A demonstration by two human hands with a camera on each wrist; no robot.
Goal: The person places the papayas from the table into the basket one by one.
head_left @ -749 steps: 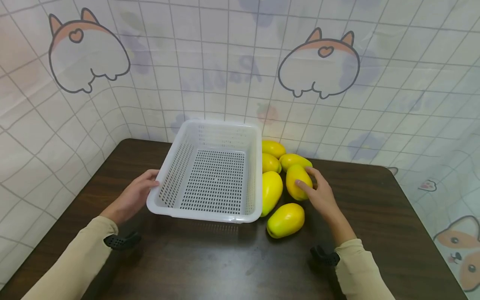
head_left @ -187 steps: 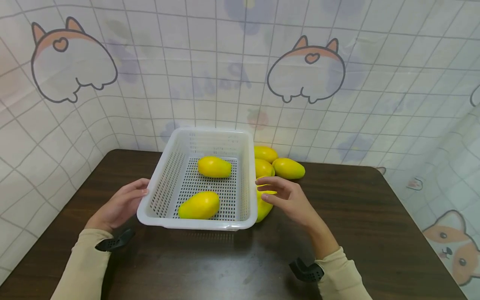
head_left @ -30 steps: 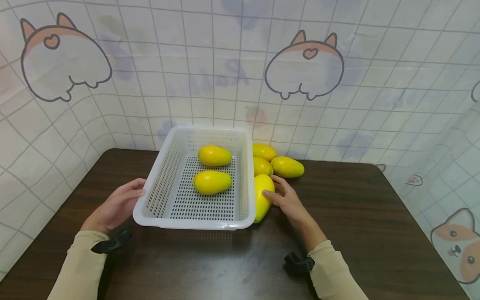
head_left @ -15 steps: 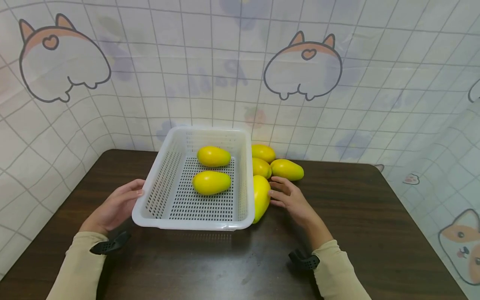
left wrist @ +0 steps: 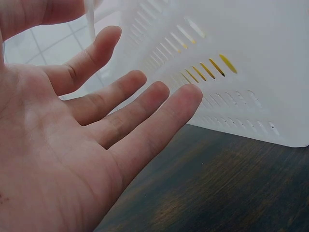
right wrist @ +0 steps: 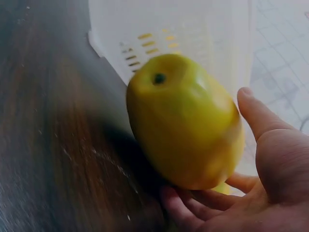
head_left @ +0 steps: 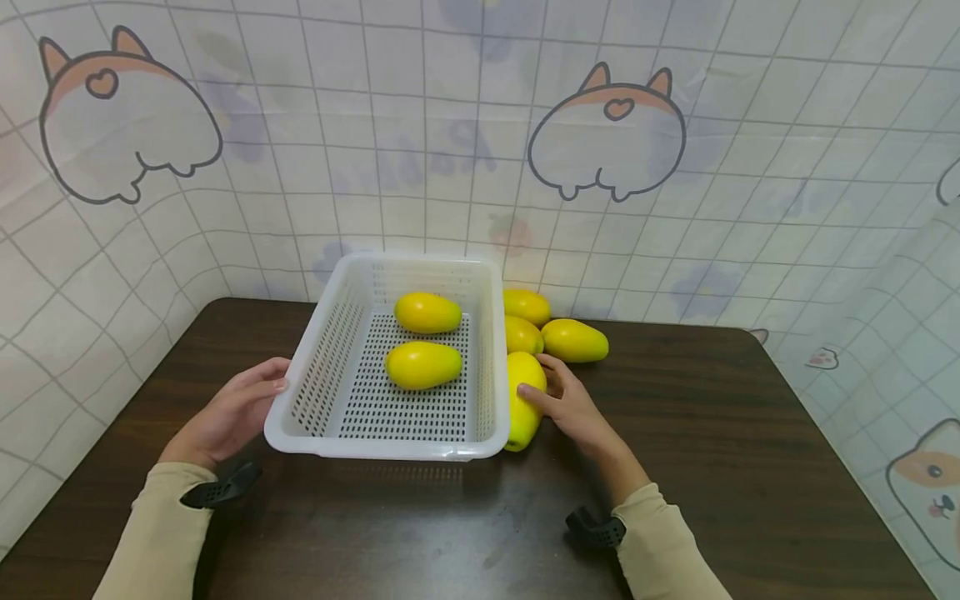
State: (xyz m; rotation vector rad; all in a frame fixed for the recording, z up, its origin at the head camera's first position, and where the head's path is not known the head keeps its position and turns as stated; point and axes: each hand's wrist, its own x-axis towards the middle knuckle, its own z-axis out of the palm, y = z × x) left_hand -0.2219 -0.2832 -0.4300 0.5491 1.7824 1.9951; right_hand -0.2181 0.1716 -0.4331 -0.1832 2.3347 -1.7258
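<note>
A white slotted plastic basket (head_left: 483,450) stands on the dark table with two yellow papayas inside, a rear papaya (head_left: 427,313) and a front papaya (head_left: 423,365). My left hand (head_left: 236,412) is at the basket's left rim, thumb at the lip; in the left wrist view its fingers (left wrist: 159,125) reach out nearly straight beside the slotted wall. On the other side, my right hand (head_left: 573,408) grips another papaya (right wrist: 188,125) between thumb and fingers, close against the basket's right wall. That papaya's greenish end with a dark stem mark faces the right wrist camera.
Three more papayas lie behind my right hand: a rear papaya (head_left: 527,307), a papaya partly hidden by the basket (head_left: 522,335), and a papaya to the right (head_left: 575,341). A printed grid curtain (head_left: 420,125) closes off the table's (head_left: 712,417) back and sides.
Since the oldest frame, two papayas have come into the basket. Half a second ago my right fingers only touched the papaya's side; now the thumb is over it and its near end has turned forward.
</note>
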